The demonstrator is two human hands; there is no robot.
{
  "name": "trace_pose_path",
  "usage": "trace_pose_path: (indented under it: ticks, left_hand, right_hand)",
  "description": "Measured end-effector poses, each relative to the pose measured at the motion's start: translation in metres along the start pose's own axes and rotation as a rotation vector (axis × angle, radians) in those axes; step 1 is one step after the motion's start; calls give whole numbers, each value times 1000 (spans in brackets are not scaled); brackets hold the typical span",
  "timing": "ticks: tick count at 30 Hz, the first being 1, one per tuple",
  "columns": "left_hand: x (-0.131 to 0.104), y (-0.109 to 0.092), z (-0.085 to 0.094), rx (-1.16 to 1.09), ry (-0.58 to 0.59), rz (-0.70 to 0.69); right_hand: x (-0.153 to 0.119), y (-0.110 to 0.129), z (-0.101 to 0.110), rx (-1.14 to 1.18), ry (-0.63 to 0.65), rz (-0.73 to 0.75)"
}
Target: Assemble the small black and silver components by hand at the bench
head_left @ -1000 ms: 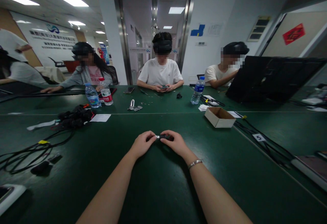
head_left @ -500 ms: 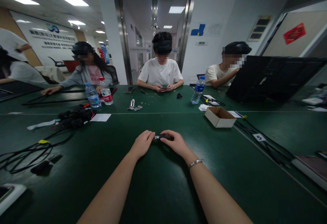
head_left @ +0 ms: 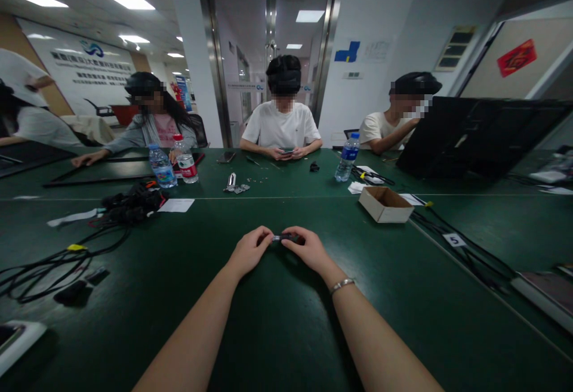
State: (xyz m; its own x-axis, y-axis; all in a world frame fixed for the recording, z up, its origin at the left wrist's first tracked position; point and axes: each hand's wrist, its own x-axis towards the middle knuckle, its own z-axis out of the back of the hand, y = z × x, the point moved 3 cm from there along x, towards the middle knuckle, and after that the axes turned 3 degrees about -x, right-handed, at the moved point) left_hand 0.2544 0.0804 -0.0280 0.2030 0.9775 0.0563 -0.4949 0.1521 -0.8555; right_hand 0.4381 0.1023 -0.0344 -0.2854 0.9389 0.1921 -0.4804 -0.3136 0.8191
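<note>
Between my hands, low over the green table (head_left: 286,326), is a small dark stick-like thing with a silvery part (head_left: 277,238). Its exact kind cannot be made out, and my fingers cover both of its ends. My left hand (head_left: 249,251) pinches the silvery end at the left with thumb and fingertips. From the other side, my right hand (head_left: 310,250) has its thumb and fingers closed around the dark body. A metal bracelet (head_left: 342,285) circles my right wrist.
Ahead to the right stands an open cardboard box (head_left: 385,206), with black cables (head_left: 470,258) beyond it. Leftward lie a heap of black gear (head_left: 129,204) and coiled cables (head_left: 67,261). A metal piece (head_left: 231,182) and bottles (head_left: 347,159) stand farther off. Several people sit around.
My left fingers have shifted slightly, with a wider gap showing between thumb and index finger. The stick-like thing stays between both hands. At far left, a person's dark flat panel has tilted a little.
</note>
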Motion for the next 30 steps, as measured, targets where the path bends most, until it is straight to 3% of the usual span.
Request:
trace_pose_path:
  ticks: [8,19,23,30]
  left_hand:
    - [5,6,-3,-148,-34,-80]
    - [7,9,-1,-204,-75,-69]
    - [5,6,0,-209,-72,-60]
    - [3,4,0,-205,-50,-55]
  right_hand:
    - [1,-3,-1,-9,-13,3]
    - [3,-7,0,182,25,17]
    - [4,-7,-2,230,44,-53]
    - [2,-6,-1,90,53,-86]
